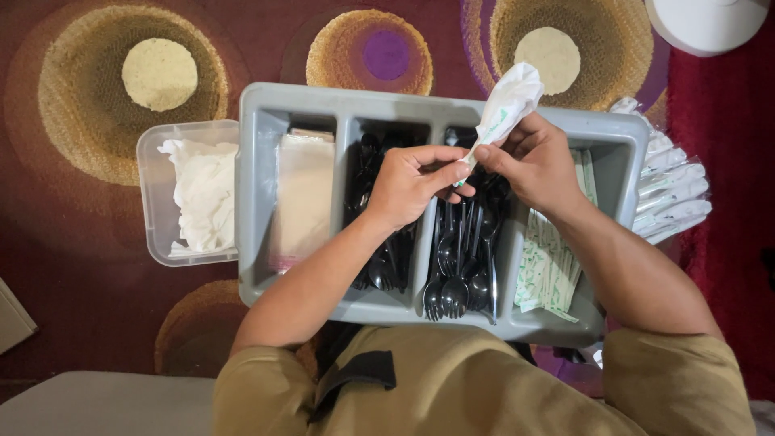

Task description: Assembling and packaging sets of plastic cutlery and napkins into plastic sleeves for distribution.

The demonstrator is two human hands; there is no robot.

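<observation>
1. overhead, both hands meet above the middle of a grey cutlery tray (258, 202), which sits on a patterned rug (89, 242).
2. left hand (412, 182): fingers curled, thumb and forefinger pinching the lower end of a white paper-wrapped packet (507, 105).
3. right hand (537, 161): fingers pressed together around the same packet, just beside the left fingertips; the packet's crumpled top stands up past the tray's far rim.
4. edges: the far rim runs just under the packet; the near rim lies close to the person's lap. both forearms cross the near rim and cover parts of the middle compartments.
5. open room: bare rug shows beyond the far rim and to the left of the clear box (153, 194); the right side is crowded by a fan of wrapped packets (674, 198) touching the tray's right wall.
6. tray, leftmost compartment: a stack of clear flat sleeves (303, 194).
7. second compartment: black plastic cutlery (363, 165), kind unclear under the left arm.
8. third compartment: black spoons and forks (456, 274), heads toward the near rim.
9. rightmost compartment: white paper wrappers with green print (549, 266), lying loosely stacked.
10. the clear box holds white crumpled napkins (206, 194) and touches the tray's left wall.
11. a white round object (706, 24) sits at the top right corner, cut off by the frame.
</observation>
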